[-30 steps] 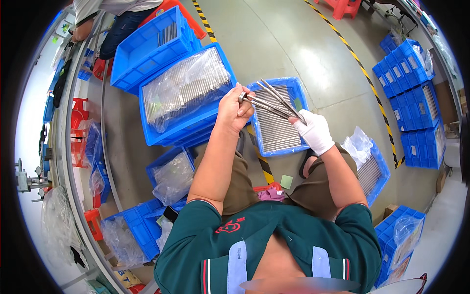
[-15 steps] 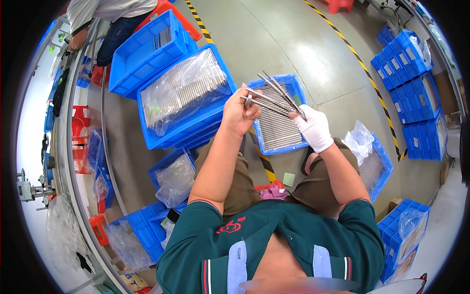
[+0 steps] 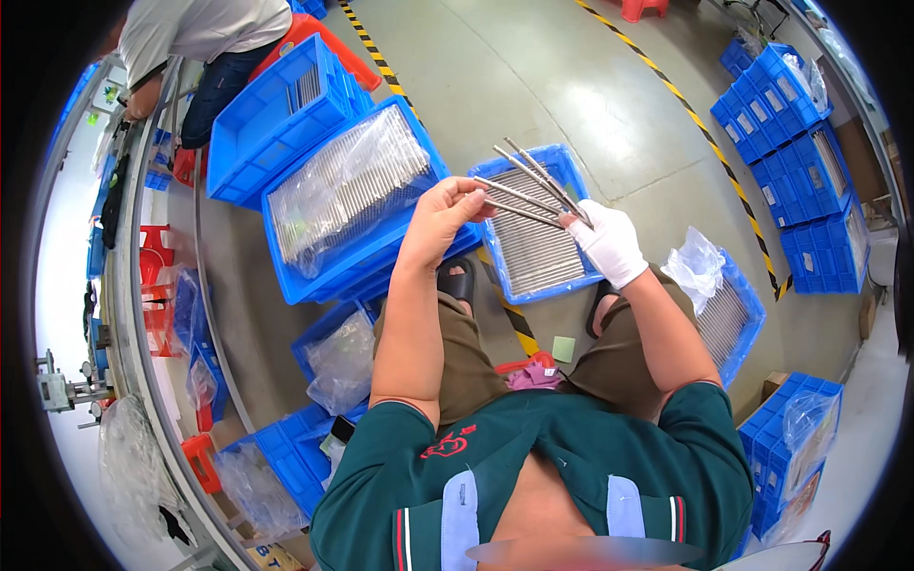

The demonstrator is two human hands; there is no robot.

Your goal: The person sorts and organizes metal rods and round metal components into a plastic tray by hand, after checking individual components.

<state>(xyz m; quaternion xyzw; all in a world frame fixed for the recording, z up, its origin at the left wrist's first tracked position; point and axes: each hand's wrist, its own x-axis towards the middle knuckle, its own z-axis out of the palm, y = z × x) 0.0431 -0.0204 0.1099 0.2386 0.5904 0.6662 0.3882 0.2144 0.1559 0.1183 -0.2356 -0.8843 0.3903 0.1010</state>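
Seen from the head camera, both hands hold a small fan of thin metal rods (image 3: pixel 524 190) — long, straight, dull silver, splayed apart at their far ends. The bare left hand (image 3: pixel 443 214) pinches the rods' left ends with curled fingers; the right hand (image 3: pixel 609 243), in a white glove, is clenched around their other ends. The rods hang in the air above a blue crate (image 3: pixel 571 171) whose bottom is lined with more rods lying side by side. Left of it stands a larger blue crate (image 3: pixel 286 276) with rods under clear plastic. All sit on a grey concrete floor (image 3: pixel 533 76) crossed by yellow-black tape — more blue crates stacked at the right edge.
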